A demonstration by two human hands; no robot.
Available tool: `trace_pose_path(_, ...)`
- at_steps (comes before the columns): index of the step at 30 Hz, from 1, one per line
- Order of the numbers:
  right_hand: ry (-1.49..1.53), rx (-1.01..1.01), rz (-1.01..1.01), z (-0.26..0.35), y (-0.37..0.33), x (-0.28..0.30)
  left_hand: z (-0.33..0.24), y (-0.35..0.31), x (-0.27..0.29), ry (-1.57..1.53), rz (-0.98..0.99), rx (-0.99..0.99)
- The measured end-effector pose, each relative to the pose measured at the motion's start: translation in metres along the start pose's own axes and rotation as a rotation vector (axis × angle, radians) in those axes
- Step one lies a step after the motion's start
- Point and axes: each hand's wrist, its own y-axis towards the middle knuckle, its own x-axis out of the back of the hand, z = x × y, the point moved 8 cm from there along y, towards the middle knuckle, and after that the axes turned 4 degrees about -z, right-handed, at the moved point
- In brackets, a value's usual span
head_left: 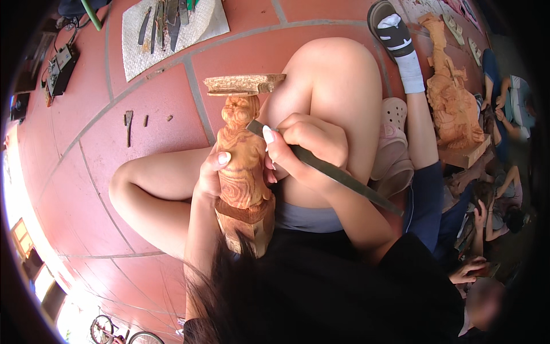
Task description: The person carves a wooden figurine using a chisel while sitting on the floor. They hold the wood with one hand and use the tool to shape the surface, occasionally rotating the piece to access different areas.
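My left hand (211,175) grips a carved wooden figurine (243,180) around its body, thumb on the front. The figurine has a round head, a full swirling-grained body and a blocky, rough-cut base that points toward me. A rough, flat slab of wood (243,85) sits across the top of its head. In my right hand (314,140) is a long, flat, dark metal carving chisel (344,179), its far end running back past my wrist. The chisel's tip meets the figurine at the neck and shoulder. My left fingers behind the body are partly hidden.
A pale mat (134,63) with several metal blades (163,23) lies at the far left. Small tools (128,127) rest on the red tiles. To the right are a large wooden carving (450,103), pink clogs (392,126), and other people (518,100). A black box (60,69) stands left.
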Motion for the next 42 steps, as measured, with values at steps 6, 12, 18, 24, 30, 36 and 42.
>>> trace_pose_path(6,0.263,-0.004,-0.069,0.009,0.013,0.028,-0.028,0.000,-0.004,0.193,-0.179,-0.050)
trace_pose_path(12,0.149,-0.137,-0.165,0.002,0.008,0.026,-0.033,-0.005,-0.018,0.243,-0.239,-0.131)
trace_pose_path(18,-0.036,0.115,-0.098,0.012,0.004,0.018,-0.028,-0.007,-0.010,0.019,-0.322,-0.175)
trace_pose_path(24,-0.102,0.226,-0.039,0.016,-0.006,0.012,-0.022,-0.004,0.007,-0.127,-0.245,-0.169)
trace_pose_path(30,-0.173,0.207,-0.123,0.016,0.002,0.012,-0.025,0.000,-0.008,-0.079,-0.184,-0.161)
trace_pose_path(36,-0.229,0.283,-0.116,0.019,-0.006,0.008,-0.022,0.002,-0.008,-0.080,-0.157,-0.167)
trace_pose_path(42,-0.223,0.277,-0.159,0.018,-0.003,0.012,-0.022,0.002,-0.007,-0.086,-0.159,-0.171)
